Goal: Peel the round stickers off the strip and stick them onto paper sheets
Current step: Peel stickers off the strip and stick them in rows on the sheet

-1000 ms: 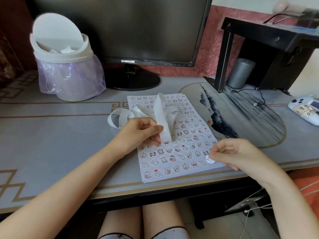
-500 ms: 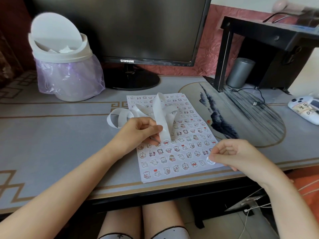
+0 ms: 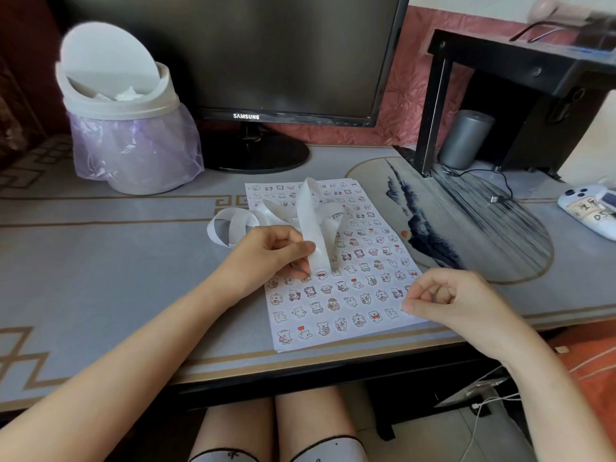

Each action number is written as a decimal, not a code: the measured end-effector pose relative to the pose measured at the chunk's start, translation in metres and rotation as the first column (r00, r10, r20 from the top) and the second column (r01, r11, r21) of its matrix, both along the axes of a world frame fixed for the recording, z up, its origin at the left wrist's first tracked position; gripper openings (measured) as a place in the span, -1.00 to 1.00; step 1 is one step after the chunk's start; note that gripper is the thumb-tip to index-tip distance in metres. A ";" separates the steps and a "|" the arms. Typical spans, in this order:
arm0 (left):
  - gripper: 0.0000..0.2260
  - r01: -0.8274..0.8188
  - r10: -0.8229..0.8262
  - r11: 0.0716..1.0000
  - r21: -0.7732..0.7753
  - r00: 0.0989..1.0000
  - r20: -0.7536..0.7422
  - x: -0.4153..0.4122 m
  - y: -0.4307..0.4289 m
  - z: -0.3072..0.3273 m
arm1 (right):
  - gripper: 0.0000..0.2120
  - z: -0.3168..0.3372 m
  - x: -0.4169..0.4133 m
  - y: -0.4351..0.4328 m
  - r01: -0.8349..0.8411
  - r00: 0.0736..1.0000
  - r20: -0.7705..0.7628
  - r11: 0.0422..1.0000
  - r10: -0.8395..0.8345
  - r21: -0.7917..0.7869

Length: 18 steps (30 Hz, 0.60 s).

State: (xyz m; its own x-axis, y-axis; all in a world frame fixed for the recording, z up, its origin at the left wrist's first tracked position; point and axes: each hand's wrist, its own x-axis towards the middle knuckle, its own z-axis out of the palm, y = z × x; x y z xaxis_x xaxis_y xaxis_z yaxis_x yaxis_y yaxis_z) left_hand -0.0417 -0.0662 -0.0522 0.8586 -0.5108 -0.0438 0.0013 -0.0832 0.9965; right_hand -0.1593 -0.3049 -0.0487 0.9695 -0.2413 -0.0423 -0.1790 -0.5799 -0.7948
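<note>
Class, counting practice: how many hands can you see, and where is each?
2. The left hand pinches the white strip over the sticker sheet; the right hand touches the sheet's right edge.

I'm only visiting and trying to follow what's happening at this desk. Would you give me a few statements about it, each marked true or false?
1. The left hand pinches the white strip. True.
2. The paper sheet is blank. False: rows of small cartoon stickers cover it.
3. The monitor shows a picture. False: its screen is dark.
4. The bin stands left of the monitor. True.
5. The right hand is at the sheet's right edge. True.
</note>
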 end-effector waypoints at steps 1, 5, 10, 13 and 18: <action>-0.87 0.000 0.000 1.000 0.001 1.000 -0.001 0.000 0.000 0.000 | -0.85 -0.001 -0.001 -0.002 0.006 1.000 0.012 1.000 -0.006 -0.010; -0.87 -0.004 0.003 1.000 0.008 1.000 0.006 0.000 0.000 0.000 | -0.76 -0.004 -0.002 -0.006 0.004 1.000 0.016 1.000 -0.004 -0.003; -0.87 -0.004 0.004 1.000 0.015 1.000 0.010 -0.001 0.000 0.000 | -0.85 -0.005 -0.001 -0.007 -0.024 0.999 0.022 0.998 0.025 -0.061; -0.87 -0.002 0.002 1.000 0.014 1.000 0.006 0.000 0.000 0.001 | -0.89 -0.005 -0.001 -0.006 -0.019 0.999 0.032 0.999 0.021 -0.049; -0.87 -0.006 0.006 1.000 0.015 1.000 0.008 -0.001 0.000 0.001 | -0.84 -0.009 0.002 0.000 0.051 0.996 0.068 0.999 -0.050 -0.015</action>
State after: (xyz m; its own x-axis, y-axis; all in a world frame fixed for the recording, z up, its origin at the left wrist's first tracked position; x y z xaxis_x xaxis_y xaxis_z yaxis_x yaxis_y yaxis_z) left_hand -0.0424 -0.0664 -0.0512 0.8618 -0.5054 -0.0440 -0.0065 -0.0978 0.9952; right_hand -0.1577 -0.3052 -0.0576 0.9567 -0.2898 0.0270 -0.1548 -0.5851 -0.7961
